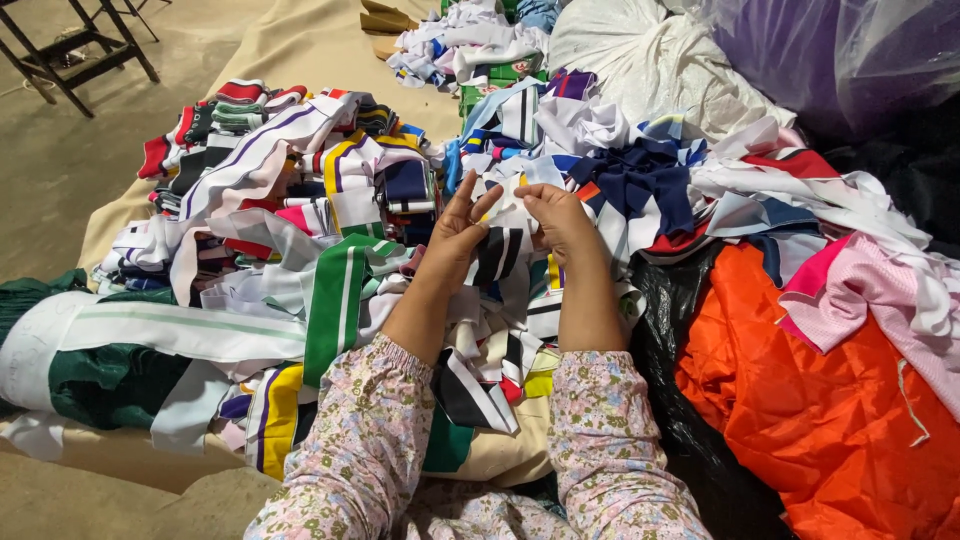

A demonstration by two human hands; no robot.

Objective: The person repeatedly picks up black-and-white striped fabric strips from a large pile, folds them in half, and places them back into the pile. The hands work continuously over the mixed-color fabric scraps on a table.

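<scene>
We hold a small white scrap (512,190) between both hands, raised just above the heap of striped collars (330,200) that spreads across the beige sheet (300,45) on the floor. Our left hand (458,232) pinches the scrap's left edge with thumb and fingers (487,205) pressed together; our right hand (560,220) pinches its right edge the same way, fingers curled in. A black-and-white striped strip (497,255) hangs just below, between our wrists, and whether it joins the scrap we cannot tell. Both forearms come out of flowered sleeves (600,450). To the left lies a green-and-white band (335,300), to the right an orange cloth (830,400) on black plastic (680,400), with pink fabric (860,290) beside it. A white sack (640,60) sits beyond the heap.
</scene>
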